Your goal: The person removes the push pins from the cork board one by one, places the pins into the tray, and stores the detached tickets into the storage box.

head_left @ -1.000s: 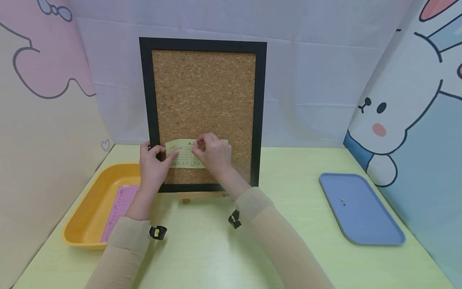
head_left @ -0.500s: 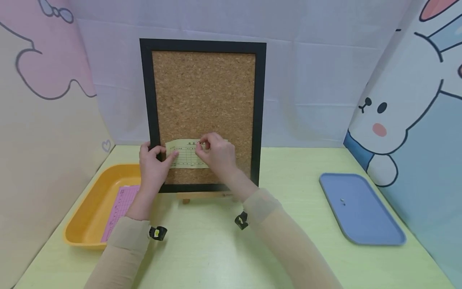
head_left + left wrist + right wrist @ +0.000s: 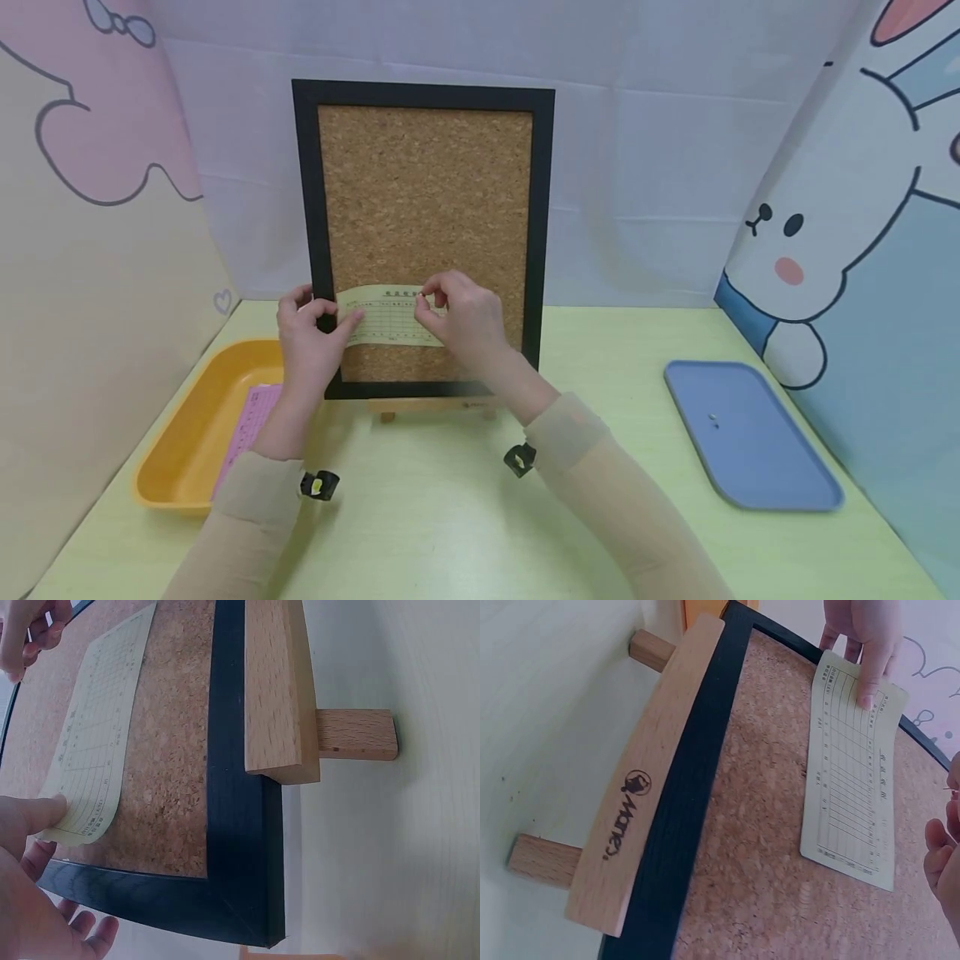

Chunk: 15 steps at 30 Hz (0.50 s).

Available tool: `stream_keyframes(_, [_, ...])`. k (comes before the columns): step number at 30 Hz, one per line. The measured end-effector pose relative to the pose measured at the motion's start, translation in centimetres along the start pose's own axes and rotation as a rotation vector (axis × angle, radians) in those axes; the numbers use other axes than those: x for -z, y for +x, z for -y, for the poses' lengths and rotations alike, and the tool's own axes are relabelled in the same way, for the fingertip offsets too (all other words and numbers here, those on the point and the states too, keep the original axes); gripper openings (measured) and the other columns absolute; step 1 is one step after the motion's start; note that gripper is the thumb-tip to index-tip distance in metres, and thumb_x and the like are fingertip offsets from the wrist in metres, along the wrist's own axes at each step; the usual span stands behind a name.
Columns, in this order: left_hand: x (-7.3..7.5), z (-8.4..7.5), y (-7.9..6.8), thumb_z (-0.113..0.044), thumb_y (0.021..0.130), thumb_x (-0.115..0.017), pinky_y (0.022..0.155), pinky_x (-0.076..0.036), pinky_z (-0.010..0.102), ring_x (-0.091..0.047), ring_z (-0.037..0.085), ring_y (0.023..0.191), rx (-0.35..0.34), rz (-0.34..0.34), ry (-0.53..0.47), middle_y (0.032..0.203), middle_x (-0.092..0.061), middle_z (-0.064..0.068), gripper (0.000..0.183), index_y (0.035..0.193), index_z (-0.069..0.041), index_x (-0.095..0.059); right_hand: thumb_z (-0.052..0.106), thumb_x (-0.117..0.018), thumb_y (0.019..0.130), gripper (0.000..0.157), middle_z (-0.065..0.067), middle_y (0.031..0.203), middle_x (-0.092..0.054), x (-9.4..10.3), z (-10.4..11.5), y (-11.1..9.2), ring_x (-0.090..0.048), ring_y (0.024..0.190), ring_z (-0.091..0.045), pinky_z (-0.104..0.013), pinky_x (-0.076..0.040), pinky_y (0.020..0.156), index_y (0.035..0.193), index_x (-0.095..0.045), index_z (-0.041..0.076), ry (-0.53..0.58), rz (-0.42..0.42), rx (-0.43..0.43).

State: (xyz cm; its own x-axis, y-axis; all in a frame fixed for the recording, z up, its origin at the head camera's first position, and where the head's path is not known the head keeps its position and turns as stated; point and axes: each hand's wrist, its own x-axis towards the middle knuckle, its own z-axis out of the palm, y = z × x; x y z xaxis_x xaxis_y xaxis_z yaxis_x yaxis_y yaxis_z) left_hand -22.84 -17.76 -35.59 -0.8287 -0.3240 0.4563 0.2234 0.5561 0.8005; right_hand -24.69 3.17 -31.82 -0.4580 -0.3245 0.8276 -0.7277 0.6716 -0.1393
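A pale yellow printed paper form (image 3: 386, 321) lies across the lower part of a black-framed cork board (image 3: 427, 192). My left hand (image 3: 311, 333) pinches the form's left end, thumb in front and forefinger behind, with other fingers by the frame's left edge. In the left wrist view, the form (image 3: 97, 727) bows away from the cork near that thumb. My right hand (image 3: 465, 321) pinches a small pin, whose thin metal point (image 3: 949, 789) shows at the fingertips in the right wrist view. These fingertips are in front of the form's upper edge and cover its right part in the head view.
A wooden stand (image 3: 649, 780) supports the board. At left, a yellow tray (image 3: 168, 467) holds a pink printed slip (image 3: 251, 421). A blue tray (image 3: 757, 450) with tiny metal pieces (image 3: 714, 421) lies at right. Patterned side panels and a white sheet enclose the table.
My left hand has shifted slightly left and drawn the form's left end with it. The right hand has moved a little to the right, still pinching the pin.
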Motion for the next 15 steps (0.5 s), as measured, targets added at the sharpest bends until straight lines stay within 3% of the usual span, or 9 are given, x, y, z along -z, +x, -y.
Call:
stream_keyframes(5, [0.6,-0.5,-0.2,-0.020,0.081,-0.076,0.097,-0.038,0.046,-0.034,0.032,0.125,-0.030,-0.006,-0.008,0.138,-0.037,0.017,0.031,0.082,0.005,-0.059,0.013,-0.067,0.082,0.007,-0.001,0.069,-0.059,1.4,0.2,0.3,-0.049,0.053,-0.007,-0.019,-0.037,0.045,0.085,-0.065,0.007,0.018,0.031,-0.006])
stream_keyframes(15, [1.8,-1.5,-0.2,-0.018,0.082,-0.075,0.088,-0.036,0.041,-0.038,0.028,0.120,-0.072,0.007,0.001,0.133,-0.040,0.015,0.030,0.081,0.005,-0.056,0.014,-0.067,0.082,0.008,-0.003,0.072,-0.061,4.9,-0.5,0.7,-0.053,0.061,-0.012,-0.022,-0.042,0.052,0.083,-0.065,0.006,0.032,0.050,-0.010])
